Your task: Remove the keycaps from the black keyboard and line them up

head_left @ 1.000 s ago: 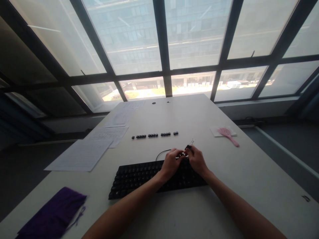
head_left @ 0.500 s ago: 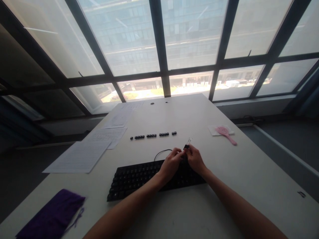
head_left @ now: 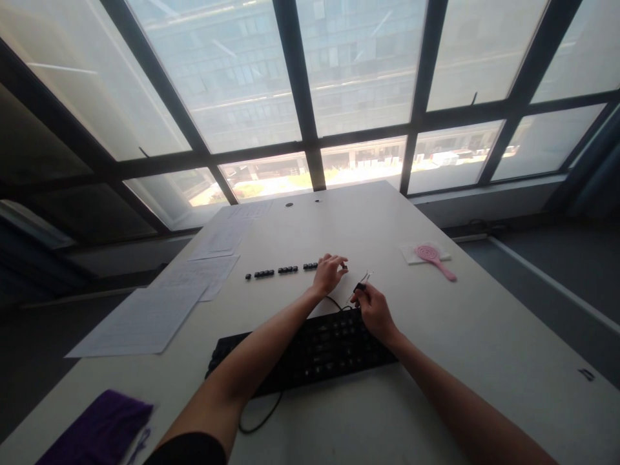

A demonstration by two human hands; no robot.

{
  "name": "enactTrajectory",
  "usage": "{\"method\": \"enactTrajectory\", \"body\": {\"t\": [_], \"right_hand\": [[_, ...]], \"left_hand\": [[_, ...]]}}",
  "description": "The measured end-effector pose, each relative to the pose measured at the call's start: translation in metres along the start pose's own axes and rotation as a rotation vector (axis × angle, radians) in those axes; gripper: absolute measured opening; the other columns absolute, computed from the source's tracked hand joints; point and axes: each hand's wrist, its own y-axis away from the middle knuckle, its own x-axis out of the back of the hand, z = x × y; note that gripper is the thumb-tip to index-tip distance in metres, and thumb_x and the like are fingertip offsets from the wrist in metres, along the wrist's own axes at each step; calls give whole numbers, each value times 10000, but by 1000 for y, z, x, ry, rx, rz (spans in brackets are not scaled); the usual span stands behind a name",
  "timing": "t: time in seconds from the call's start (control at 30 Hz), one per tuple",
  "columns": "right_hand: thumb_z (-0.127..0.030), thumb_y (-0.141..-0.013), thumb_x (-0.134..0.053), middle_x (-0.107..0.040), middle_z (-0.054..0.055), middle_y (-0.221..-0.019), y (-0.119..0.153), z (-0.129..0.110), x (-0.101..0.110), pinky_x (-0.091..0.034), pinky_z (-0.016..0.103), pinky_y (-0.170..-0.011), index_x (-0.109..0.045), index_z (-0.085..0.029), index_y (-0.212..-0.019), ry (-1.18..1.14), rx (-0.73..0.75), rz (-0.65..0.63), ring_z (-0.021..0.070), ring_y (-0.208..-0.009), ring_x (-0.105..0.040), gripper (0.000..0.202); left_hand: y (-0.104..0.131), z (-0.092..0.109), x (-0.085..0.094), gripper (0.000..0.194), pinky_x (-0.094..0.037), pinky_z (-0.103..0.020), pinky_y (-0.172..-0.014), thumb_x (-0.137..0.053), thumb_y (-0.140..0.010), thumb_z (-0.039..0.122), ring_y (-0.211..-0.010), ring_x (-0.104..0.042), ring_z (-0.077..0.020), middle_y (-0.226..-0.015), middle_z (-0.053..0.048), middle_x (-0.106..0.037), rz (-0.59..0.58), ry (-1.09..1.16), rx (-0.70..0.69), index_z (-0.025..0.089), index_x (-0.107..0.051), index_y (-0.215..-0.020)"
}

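Beyond the black keyboard (head_left: 320,352), my left hand (head_left: 329,274) reaches to the right end of a row of black keycaps (head_left: 287,270). Its thumb and finger pinch a small black keycap (head_left: 344,265) at or just above the table; contact with the table cannot be made out. My right hand (head_left: 378,312) is closed round the black handle of a wire keycap puller (head_left: 360,287), whose wire prongs point up and away. That hand is over the keyboard's far right part and hides some of its keys. My left forearm crosses the keyboard's left half.
On the right lies a pink hairbrush (head_left: 438,261) on a white wrapper (head_left: 411,254). Printed sheets (head_left: 135,321) cover the left edge of the white table (head_left: 358,226). A purple drawstring pouch (head_left: 97,429) is at the near left. A black cable (head_left: 264,423) loops before the keyboard.
My left hand has moved from beside my right hand, forward and left to the keycap row, with a keycap in its fingers. The keycap puller stays in my right hand. The view has shifted slightly.
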Motion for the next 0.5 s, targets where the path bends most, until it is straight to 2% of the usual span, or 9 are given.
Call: {"method": "enactTrajectory", "body": {"t": [0.1, 0.33, 0.43, 0.5], "right_hand": [[-331, -949, -458, -609, 11, -659, 0, 0, 0, -418, 267, -609, -593, -199, -759, 5, -1, -12, 159, -603, -557, 268], [-334, -955, -458, -592, 2, -642, -1, -1, 0, -404, 259, -589, -594, -205, -765, 3, -21, -50, 156, -581, -539, 266], [-327, -954, -463, -584, -3, -638, -1, -2, 0, -394, 256, -581, -588, -207, -760, -3, -30, -58, 151, -575, -531, 260], [-321, -954, -463, -583, -3, -640, -1, -3, 0, -391, 253, -580, -586, -207, -761, -9, -33, -57, 150, -580, -531, 257]], "left_hand": [[-12, -9, -7, 303, -343, -427, -967, -704, -828, 203, -1054, -545, -256, -1024, -53, -725, -28, -22, 12, 231, -675, -1128], [-30, -30, -8, 370, -298, -456, -978, -708, -803, 264, -1108, -510, -294, -1100, -72, -706, -74, -22, 51, 248, -657, -1169], [-36, -36, -10, 448, -303, -438, -975, -717, -783, 277, -1121, -502, -282, -1129, -54, -699, -97, -7, 45, 264, -623, -1221], [-39, -40, -12, 493, -308, -426, -974, -715, -777, 271, -1093, -518, -264, -1078, -32, -714, -118, 9, 41, 273, -596, -1255]]}}
